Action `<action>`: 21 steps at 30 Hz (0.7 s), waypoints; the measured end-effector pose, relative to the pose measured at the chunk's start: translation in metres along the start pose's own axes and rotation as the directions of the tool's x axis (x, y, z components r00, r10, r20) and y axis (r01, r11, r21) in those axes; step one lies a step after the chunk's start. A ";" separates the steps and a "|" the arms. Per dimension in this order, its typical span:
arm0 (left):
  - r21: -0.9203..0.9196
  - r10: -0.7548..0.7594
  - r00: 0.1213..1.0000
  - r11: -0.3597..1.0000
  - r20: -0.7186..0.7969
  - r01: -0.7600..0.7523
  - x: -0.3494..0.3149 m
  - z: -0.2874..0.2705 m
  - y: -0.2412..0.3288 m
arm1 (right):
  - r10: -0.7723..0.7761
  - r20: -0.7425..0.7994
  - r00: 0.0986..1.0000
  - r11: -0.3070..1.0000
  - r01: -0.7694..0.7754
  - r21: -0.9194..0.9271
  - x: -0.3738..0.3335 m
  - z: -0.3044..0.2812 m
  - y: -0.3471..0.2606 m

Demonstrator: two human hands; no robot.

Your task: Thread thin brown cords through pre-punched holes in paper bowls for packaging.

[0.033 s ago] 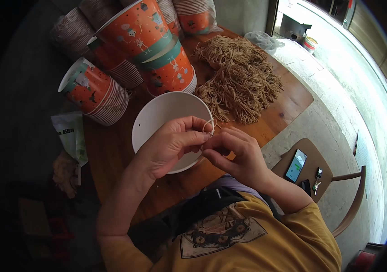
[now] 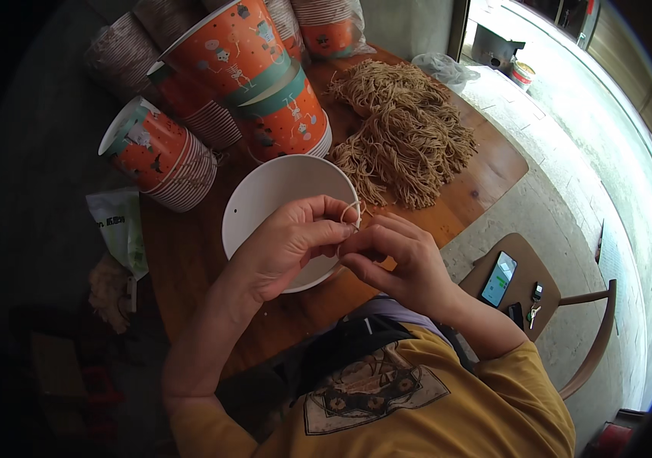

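Over the near right rim of a white paper bucket [image 2: 268, 187], my two hands meet around a thin beige cord [image 2: 346, 208]. My left hand [image 2: 288, 240] pinches the cord between thumb and fingers, and a small loop of it stands up beside the fingertips. My right hand [image 2: 402, 256] has its thumb and fingers closed at the same spot. Its fingertips partly hide the cord. The bucket is upright with its mouth toward me, and a small dark hole shows in its left wall. A large heap of beige cords [image 2: 410, 130] lies just beyond the hands.
Orange printed buckets [image 2: 288, 114] stand stacked behind the white one, with another nested stack [image 2: 162, 156] at the left. All this is on a wooden table [image 2: 486, 168]. A chair [image 2: 520, 256] at the right holds a phone [image 2: 499, 278] and keys [image 2: 534, 314].
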State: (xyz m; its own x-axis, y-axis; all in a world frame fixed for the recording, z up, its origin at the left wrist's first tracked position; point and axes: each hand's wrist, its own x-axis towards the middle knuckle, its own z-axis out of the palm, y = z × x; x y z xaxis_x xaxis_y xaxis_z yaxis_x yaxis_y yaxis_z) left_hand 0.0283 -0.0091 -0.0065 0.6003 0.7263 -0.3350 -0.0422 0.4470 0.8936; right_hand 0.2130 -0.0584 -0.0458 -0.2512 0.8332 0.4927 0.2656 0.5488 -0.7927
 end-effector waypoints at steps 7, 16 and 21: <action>0.075 0.058 0.995 0.996 -0.082 -0.051 -0.004 0.007 0.005 | -0.169 -0.080 0.982 0.967 0.150 -0.206 0.022 -0.013 0.011; 0.090 0.049 0.995 0.995 -0.085 -0.041 -0.002 0.005 0.005 | -0.248 -0.025 0.969 0.966 0.245 -0.083 0.027 -0.016 0.023; 0.087 0.012 0.995 0.996 -0.099 -0.004 0.000 0.009 0.011 | -0.087 -0.022 0.996 0.986 0.089 0.139 0.026 -0.015 0.022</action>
State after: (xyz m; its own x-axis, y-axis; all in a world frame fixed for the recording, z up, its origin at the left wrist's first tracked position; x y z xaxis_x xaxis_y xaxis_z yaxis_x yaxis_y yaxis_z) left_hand 0.0351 -0.0093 0.0064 0.5173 0.7800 -0.3521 0.0253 0.3973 0.9174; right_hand 0.2260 -0.0243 -0.0451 -0.2527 0.7838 0.5673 0.1107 0.6059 -0.7878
